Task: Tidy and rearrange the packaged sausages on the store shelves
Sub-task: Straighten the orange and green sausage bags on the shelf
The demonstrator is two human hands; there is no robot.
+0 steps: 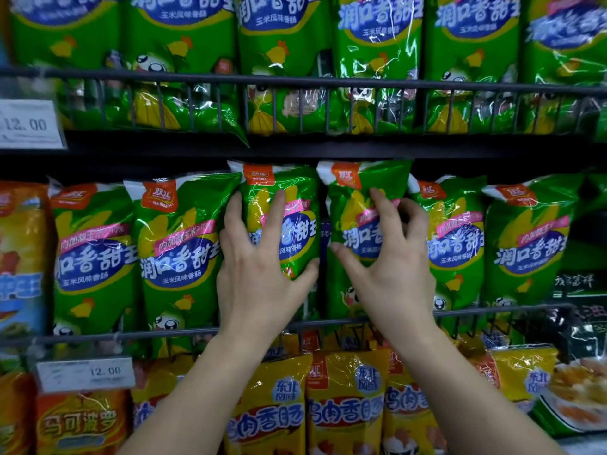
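Green sausage packs stand upright in a row on the middle shelf behind a wire rail (164,334). My left hand (259,267) wraps around one green pack (292,198) near the centre, fingers on its front and thumb at its right edge. My right hand (391,257) grips the neighbouring green pack (358,188), thumb on its left edge and fingers curled at its right side. Both packs sit slightly higher than their neighbours. More green packs (177,244) stand to the left and others (525,238) to the right.
The upper shelf holds another row of green packs (377,60) behind a wire rail (328,83). Yellow packs (345,412) and an orange pack (78,421) fill the lower shelf. Price tags (85,372) reading 12.00 hang on the left. An orange-yellow pack (19,257) stands at far left.
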